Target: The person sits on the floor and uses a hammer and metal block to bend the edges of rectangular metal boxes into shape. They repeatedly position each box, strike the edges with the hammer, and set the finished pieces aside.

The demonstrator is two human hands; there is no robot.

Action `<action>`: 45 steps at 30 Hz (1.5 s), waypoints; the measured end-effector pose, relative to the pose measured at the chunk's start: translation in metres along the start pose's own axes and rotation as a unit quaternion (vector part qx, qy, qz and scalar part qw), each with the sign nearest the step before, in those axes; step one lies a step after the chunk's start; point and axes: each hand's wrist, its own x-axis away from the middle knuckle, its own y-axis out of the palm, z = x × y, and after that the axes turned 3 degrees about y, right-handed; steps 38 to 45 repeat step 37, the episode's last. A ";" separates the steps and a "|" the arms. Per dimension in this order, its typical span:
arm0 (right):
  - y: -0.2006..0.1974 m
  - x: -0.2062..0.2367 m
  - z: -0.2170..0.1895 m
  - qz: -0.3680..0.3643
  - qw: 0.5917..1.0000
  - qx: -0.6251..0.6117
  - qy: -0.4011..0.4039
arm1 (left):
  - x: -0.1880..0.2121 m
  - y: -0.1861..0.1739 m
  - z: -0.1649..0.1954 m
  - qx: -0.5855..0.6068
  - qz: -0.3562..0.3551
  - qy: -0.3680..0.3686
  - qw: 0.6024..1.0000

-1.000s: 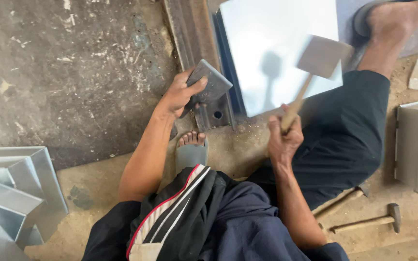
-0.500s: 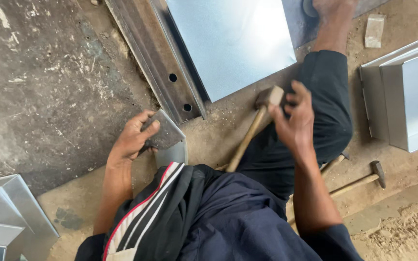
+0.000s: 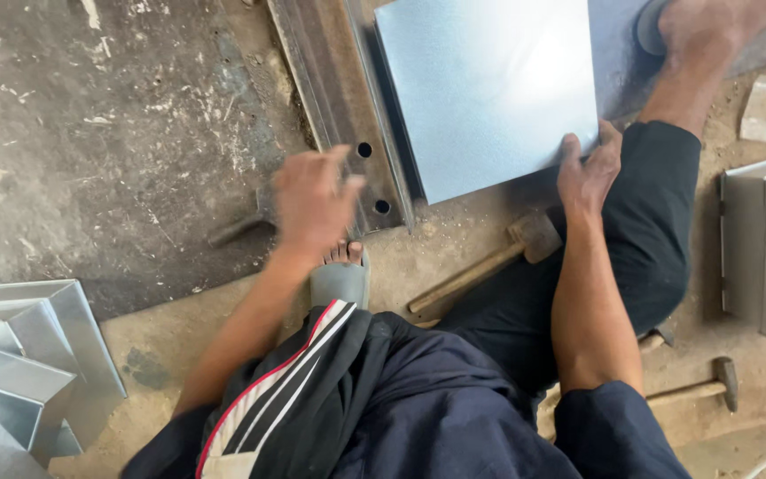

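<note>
The right hand [image 3: 589,173] gripped the smooth, flat galvanized sheet [image 3: 489,89] by its corner; the blurred left hand [image 3: 312,200] hovered with loosely spread fingers above the drilled steel rail [image 3: 339,98].

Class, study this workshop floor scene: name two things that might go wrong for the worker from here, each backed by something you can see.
1. The right hand grips the bare corner of the metal sheet with no glove; a thin edge like that may cut the fingers if it slips.
2. The foot in an open sandal sits right beside the steel rail, with the left hand over it; anything heavy shifting there could strike the exposed toes.
3. The mallet lies loose against the leg, easy to knock or kneel on.
</note>
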 end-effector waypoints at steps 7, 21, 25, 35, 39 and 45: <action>-0.002 -0.005 -0.031 0.036 0.999 0.015 -0.038 | -0.077 0.057 0.075 -0.224 -0.046 0.071 0.971; -0.050 0.002 -0.044 -0.058 0.996 -0.033 0.065 | -0.040 -0.011 0.174 0.443 0.118 0.213 0.863; -0.092 0.031 -0.097 -0.206 0.901 -0.378 0.059 | -0.018 -0.029 0.210 0.641 -0.038 0.077 0.763; -0.158 0.059 -0.170 -0.159 0.987 0.037 -0.011 | 0.002 -0.029 0.108 0.205 -0.028 0.079 0.975; -0.149 0.064 -0.167 -0.179 0.980 0.003 -0.083 | 0.023 -0.025 0.037 0.055 0.105 0.008 0.993; -0.149 0.064 -0.167 -0.179 0.980 0.003 -0.083 | 0.023 -0.025 0.037 0.055 0.105 0.008 0.993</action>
